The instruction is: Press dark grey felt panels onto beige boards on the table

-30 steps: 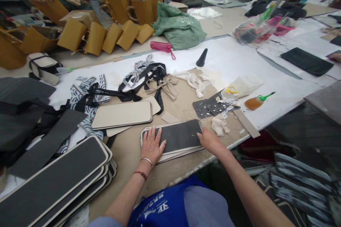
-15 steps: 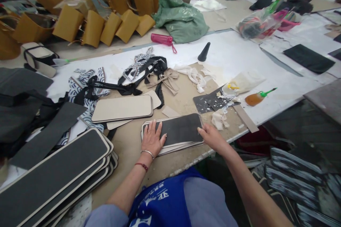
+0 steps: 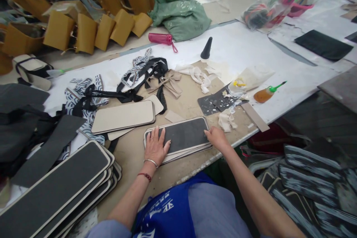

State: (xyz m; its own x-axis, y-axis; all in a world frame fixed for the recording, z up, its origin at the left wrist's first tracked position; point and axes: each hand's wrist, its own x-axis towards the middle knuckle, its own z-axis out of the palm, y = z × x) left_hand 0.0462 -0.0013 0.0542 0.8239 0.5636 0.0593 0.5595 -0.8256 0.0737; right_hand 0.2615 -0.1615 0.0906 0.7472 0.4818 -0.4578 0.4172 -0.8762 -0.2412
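A small stack of rounded boards (image 3: pixel 185 135), black on top with a cream border, lies at the table's near edge. My left hand (image 3: pixel 155 148) rests flat on the stack's left end, fingers spread. My right hand (image 3: pixel 217 137) touches the stack's right end, its fingers curled at the edge. Just beyond lie plain cream boards (image 3: pixel 123 116), also stacked. A longer pile of black boards with cream borders (image 3: pixel 55 187) sits at the near left.
Black ribbons and patterned fabric (image 3: pixel 92 95) lie tangled behind the boards. An orange glue bottle (image 3: pixel 264 95), white scraps (image 3: pixel 227 121), a black cone (image 3: pixel 206 49), a pink bottle (image 3: pixel 160 38), a green bag (image 3: pixel 178 13) and tan bags (image 3: pixel 86 31) crowd the table. Striped panels (image 3: pixel 309 186) lie low right.
Both hands stay on the ends of the black-topped stack; only the view has shifted slightly, so everything sits a little higher and to the left.
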